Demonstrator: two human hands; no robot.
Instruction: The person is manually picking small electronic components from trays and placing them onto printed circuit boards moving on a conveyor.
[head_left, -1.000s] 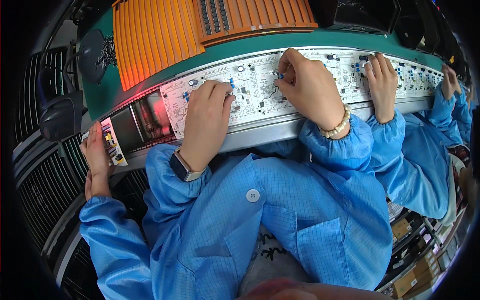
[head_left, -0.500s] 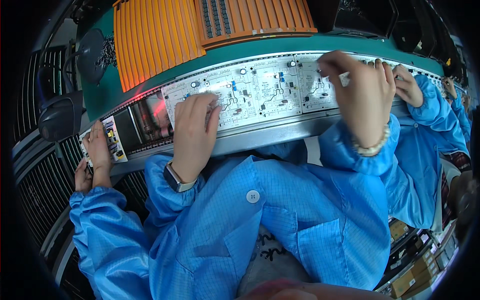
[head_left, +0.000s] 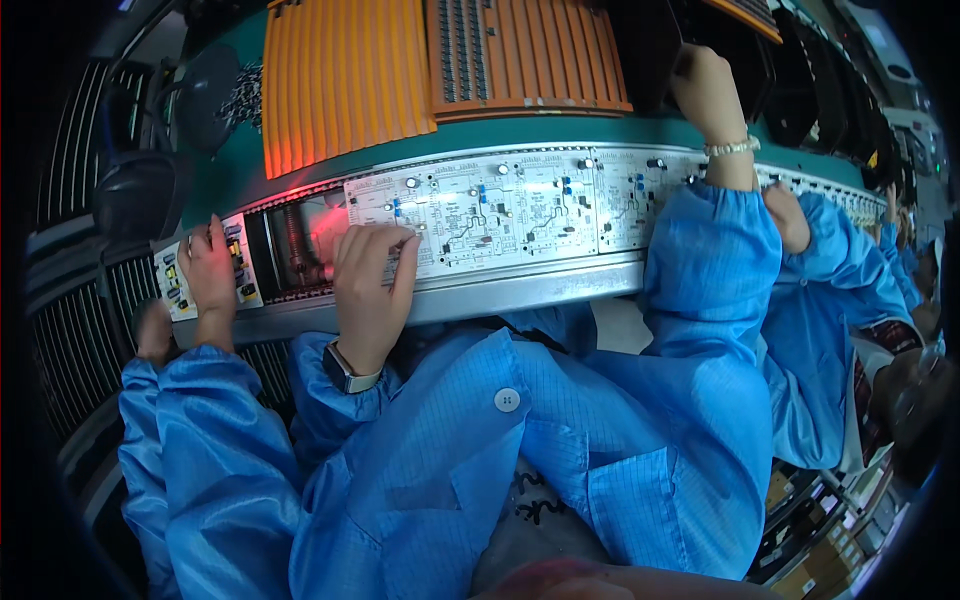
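My left hand (head_left: 372, 280), with a watch on its wrist, is over the left end of a white printed circuit board (head_left: 470, 243). Its fingers are bent and the thumb meets them; whatever they pinch is too small to make out. The board carries capacitors and small blue parts. Beyond the conveyor rail (head_left: 520, 292), my right hand (head_left: 712, 98), wearing a beaded bracelet, reaches to a dark bin (head_left: 650, 55). Its fingertips are lost against the dark bin. Another white board (head_left: 625, 205) lies to the right, partly covered by my right sleeve.
Orange ribbed trays (head_left: 345, 85) stand behind the line, one (head_left: 545, 60) holding rows of black parts. At left, a co-worker's hand (head_left: 212, 270) rests on a populated board (head_left: 247, 262). A second co-worker's hand (head_left: 788, 218) is at right. Red light falls on the conveyor gap.
My right hand has moved from over the boards, away from me, to the dark bin. My left hand has shifted slightly left and down. The left co-worker's hands have moved a little.
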